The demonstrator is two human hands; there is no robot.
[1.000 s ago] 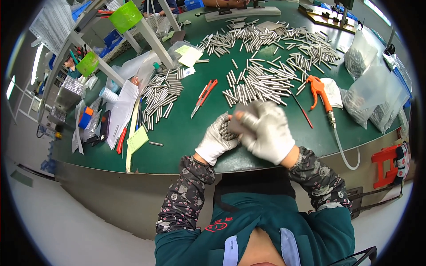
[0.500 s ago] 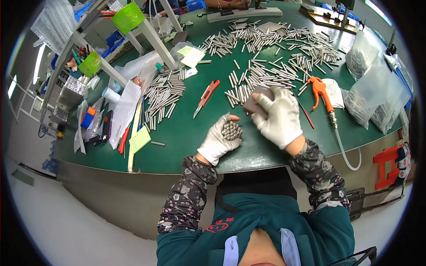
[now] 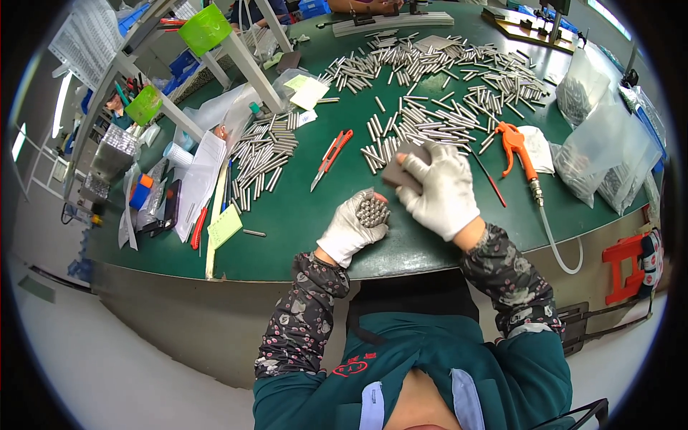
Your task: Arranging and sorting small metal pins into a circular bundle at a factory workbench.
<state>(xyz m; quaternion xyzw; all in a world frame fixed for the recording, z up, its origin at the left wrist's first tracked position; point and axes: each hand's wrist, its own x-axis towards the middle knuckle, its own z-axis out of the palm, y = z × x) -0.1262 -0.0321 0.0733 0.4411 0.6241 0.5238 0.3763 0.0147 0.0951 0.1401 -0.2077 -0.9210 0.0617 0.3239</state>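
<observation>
My left hand [image 3: 350, 228], in a white glove with bare fingertips, is closed round a bundle of metal pins [image 3: 373, 212] whose ends face up. Just right of it, my gloved right hand [image 3: 446, 192] grips a flat grey-brown block [image 3: 398, 174], perhaps an abrasive pad. The block is held slightly above the table, apart from the bundle. Beyond my right hand lie many loose metal pins [image 3: 430, 123]. Another heap of pins [image 3: 266, 152] spreads to the left, past a red utility knife [image 3: 332, 159] with its blade out.
An orange air gun [image 3: 517, 147] with a clear hose lies right, near a thin red stick [image 3: 494, 183] and plastic bags of parts [image 3: 609, 161]. Papers [image 3: 197, 175], a yellow note [image 3: 225, 226] and a red-handled tool [image 3: 198, 228] lie left. A person's hands [image 3: 380, 7] show at the far edge.
My right hand has moved a little left with the block, closer to the bundle. The left hand stays nearly where it was, still round the pins.
</observation>
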